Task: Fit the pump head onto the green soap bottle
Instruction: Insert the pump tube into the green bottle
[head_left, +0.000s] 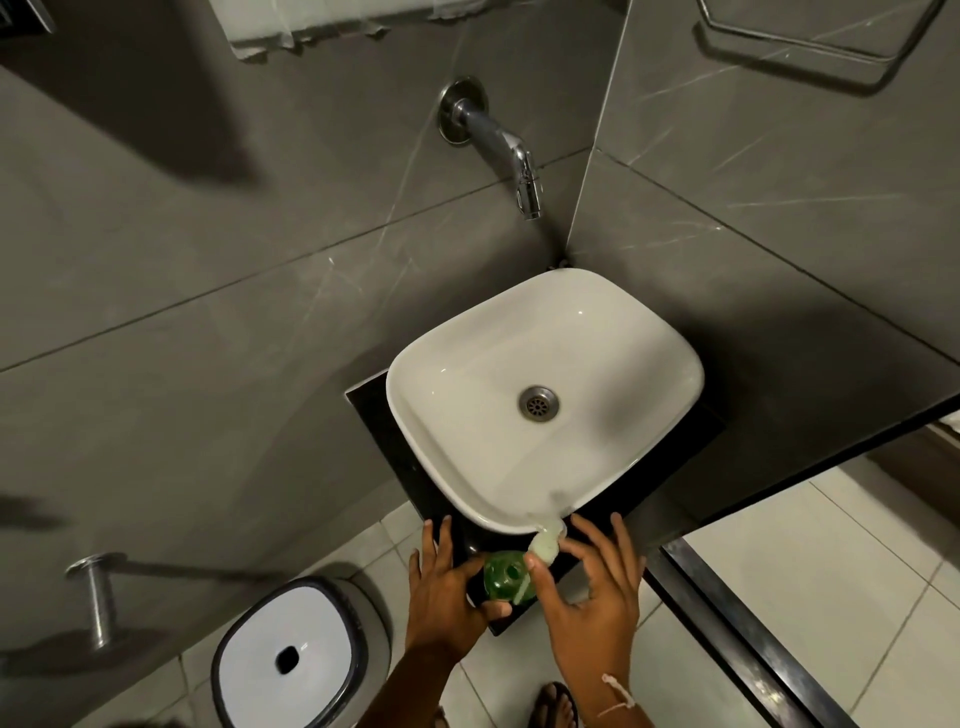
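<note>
The green soap bottle (506, 577) stands on the black counter (400, 467) just in front of the white basin, seen from above with its neck open. My left hand (447, 587) wraps the bottle's left side and holds it. My right hand (592, 582) pinches the pale white pump head (545, 543) between thumb and fingertips. The pump head sits tilted at the bottle's upper right edge, off the neck, with its spout pointing toward the basin rim.
A white square basin (597, 312) with a metal drain (538, 403) fills the counter. A chrome wall tap (498, 140) juts out above it. A white-lidded bin (291, 657) stands on the tiled floor at lower left. A metal holder (96, 597) projects from the left wall.
</note>
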